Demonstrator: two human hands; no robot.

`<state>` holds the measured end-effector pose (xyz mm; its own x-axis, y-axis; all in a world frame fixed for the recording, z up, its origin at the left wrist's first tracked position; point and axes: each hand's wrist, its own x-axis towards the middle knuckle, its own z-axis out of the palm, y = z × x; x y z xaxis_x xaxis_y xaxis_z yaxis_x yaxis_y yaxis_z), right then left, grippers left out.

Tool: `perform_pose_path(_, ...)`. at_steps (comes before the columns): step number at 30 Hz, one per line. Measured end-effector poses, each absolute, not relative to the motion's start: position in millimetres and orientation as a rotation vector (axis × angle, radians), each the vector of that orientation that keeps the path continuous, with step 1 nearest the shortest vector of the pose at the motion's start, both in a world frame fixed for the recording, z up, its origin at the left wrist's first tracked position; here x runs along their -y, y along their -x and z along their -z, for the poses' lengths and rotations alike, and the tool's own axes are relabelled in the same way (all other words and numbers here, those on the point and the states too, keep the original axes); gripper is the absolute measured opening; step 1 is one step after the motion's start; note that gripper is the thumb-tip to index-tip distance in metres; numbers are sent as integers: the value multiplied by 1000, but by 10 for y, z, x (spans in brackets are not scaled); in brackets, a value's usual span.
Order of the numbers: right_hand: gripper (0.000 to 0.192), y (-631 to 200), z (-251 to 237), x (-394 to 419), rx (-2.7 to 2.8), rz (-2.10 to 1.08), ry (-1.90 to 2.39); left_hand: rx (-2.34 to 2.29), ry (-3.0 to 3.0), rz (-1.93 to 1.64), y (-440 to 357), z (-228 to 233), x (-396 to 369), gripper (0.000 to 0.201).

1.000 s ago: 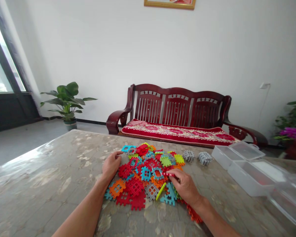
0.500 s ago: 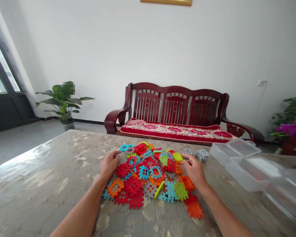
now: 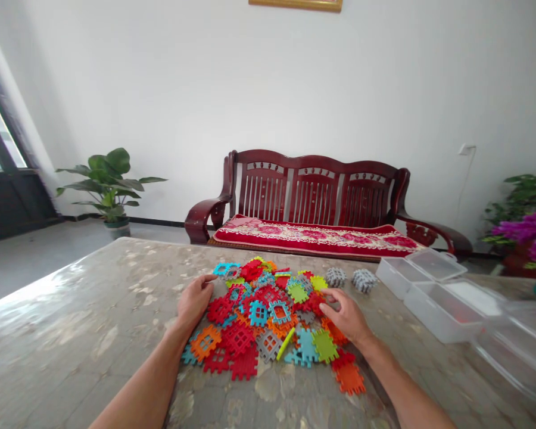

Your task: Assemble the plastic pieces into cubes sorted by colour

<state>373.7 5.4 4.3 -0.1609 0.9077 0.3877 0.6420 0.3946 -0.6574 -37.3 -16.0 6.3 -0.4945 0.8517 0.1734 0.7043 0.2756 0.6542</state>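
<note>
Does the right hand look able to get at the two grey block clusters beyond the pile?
Probably yes: the right hand rests at the pile's right edge, and bare table lies between it and the grey clusters.

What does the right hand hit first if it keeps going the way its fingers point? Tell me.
Probably the red plastic waffle-block tile just past the right hand, whose fingertips point left and slightly away into the pile of colourful tiles. Depth is hard to judge.
</note>
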Motion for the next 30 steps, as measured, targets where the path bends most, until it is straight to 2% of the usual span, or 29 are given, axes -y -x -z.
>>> perform_pose_path(5, 50, -3686, -38, -31, 2042, -350, 1354, -2333, -1455, -1014, 371, -61, 160, 37)
perform_pose_path(18, 42, -3662, -45, -37, 2010, -279, 1445, -2318, -1447, -992, 367, -79, 167, 37)
perform_pose_path(30, 44, -3756, 28, -128, 1693, -498, 1336, -2330, -1445, -1017, 375, -58, 156, 36)
